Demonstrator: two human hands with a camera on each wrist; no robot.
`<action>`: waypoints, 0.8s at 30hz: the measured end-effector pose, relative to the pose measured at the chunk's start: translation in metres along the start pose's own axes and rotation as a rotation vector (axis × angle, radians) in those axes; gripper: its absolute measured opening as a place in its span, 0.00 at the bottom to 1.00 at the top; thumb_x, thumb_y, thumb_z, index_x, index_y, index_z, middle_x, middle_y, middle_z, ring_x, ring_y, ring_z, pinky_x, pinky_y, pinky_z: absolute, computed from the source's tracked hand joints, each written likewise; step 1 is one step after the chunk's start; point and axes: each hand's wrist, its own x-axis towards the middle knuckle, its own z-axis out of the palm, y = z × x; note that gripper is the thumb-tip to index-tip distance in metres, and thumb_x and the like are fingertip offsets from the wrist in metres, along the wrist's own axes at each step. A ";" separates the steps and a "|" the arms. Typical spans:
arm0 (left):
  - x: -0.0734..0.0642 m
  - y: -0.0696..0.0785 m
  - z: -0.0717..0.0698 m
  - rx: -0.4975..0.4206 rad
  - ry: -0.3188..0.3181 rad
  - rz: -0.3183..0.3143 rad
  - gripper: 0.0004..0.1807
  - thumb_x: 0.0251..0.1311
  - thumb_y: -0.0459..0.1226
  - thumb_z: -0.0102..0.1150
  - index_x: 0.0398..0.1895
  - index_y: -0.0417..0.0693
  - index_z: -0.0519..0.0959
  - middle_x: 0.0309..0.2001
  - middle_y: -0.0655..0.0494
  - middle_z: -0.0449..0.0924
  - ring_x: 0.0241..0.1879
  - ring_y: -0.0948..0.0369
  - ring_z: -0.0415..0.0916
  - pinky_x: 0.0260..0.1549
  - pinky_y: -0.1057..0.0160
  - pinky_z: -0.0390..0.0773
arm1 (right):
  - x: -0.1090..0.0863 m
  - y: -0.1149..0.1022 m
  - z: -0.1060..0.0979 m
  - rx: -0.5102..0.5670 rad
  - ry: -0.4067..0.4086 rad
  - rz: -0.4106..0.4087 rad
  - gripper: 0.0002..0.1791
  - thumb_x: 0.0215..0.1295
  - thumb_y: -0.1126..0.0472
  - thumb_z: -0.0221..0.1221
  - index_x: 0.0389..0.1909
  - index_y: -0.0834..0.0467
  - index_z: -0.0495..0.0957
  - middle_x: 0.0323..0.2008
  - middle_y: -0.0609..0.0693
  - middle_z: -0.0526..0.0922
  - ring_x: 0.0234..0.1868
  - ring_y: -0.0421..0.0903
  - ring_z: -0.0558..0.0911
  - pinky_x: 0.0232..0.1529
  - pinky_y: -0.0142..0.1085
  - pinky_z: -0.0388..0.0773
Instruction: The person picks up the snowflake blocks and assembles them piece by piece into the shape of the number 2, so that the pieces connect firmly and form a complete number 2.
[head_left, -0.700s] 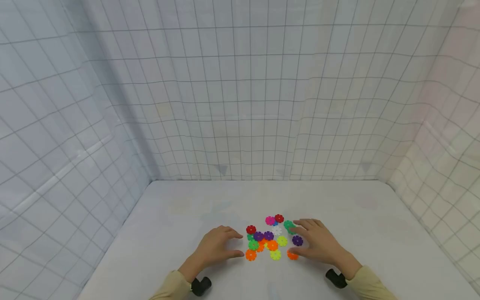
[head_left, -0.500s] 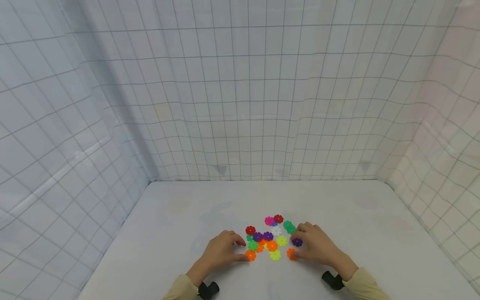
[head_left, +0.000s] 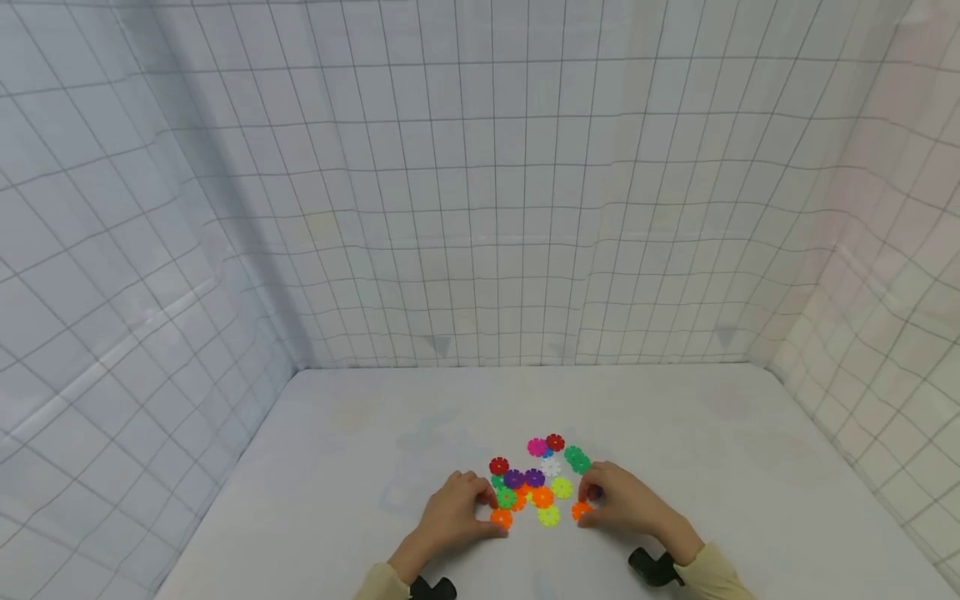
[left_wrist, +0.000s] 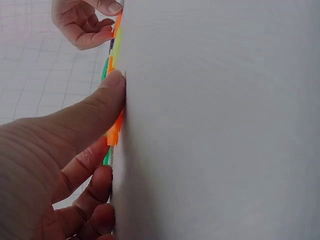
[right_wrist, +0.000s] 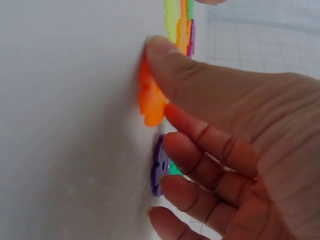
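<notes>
Under the curled fingers of both hands, parts of the pile of coloured discs point(head_left: 536, 483) are hidden, so contact is hard to judge from the head view. The pile lies near the front of the white desk point(head_left: 360, 467), grid-patterned curtains point(head_left: 480, 208) closing the far side and flanks. The left hand point(head_left: 457, 518) pinches an orange disc point(head_left: 501, 518) at the pile's left edge; the right hand point(head_left: 626, 507) pinches another orange disc point(right_wrist: 150, 102), a purple disc point(right_wrist: 159, 167) beneath its fingers.
</notes>
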 end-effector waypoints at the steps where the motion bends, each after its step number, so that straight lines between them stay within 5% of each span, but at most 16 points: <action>1: 0.000 0.000 0.001 -0.017 0.002 -0.001 0.20 0.40 0.57 0.73 0.29 0.58 0.76 0.28 0.70 0.66 0.31 0.67 0.60 0.28 0.69 0.68 | 0.000 0.000 0.000 0.014 -0.005 0.011 0.14 0.46 0.52 0.74 0.27 0.49 0.76 0.27 0.40 0.70 0.30 0.39 0.69 0.32 0.32 0.71; 10: -0.003 -0.009 0.006 -0.310 0.074 -0.005 0.15 0.47 0.49 0.72 0.30 0.56 0.76 0.25 0.68 0.72 0.24 0.68 0.65 0.24 0.69 0.68 | 0.001 -0.002 0.004 0.145 -0.041 0.073 0.15 0.50 0.57 0.72 0.31 0.52 0.73 0.25 0.42 0.72 0.28 0.42 0.71 0.29 0.33 0.72; 16: -0.001 -0.012 -0.002 -0.475 0.075 0.023 0.11 0.50 0.42 0.71 0.32 0.49 0.79 0.25 0.65 0.76 0.23 0.67 0.70 0.24 0.68 0.73 | 0.000 -0.004 0.000 0.213 -0.023 0.014 0.11 0.56 0.62 0.68 0.33 0.53 0.73 0.25 0.42 0.72 0.27 0.40 0.71 0.28 0.31 0.72; 24: 0.017 0.011 -0.035 -0.731 0.097 -0.081 0.09 0.56 0.39 0.67 0.32 0.40 0.81 0.27 0.50 0.82 0.27 0.50 0.78 0.25 0.58 0.79 | 0.012 -0.018 -0.018 0.318 0.180 -0.135 0.08 0.60 0.63 0.65 0.36 0.55 0.75 0.27 0.43 0.77 0.23 0.41 0.75 0.24 0.31 0.76</action>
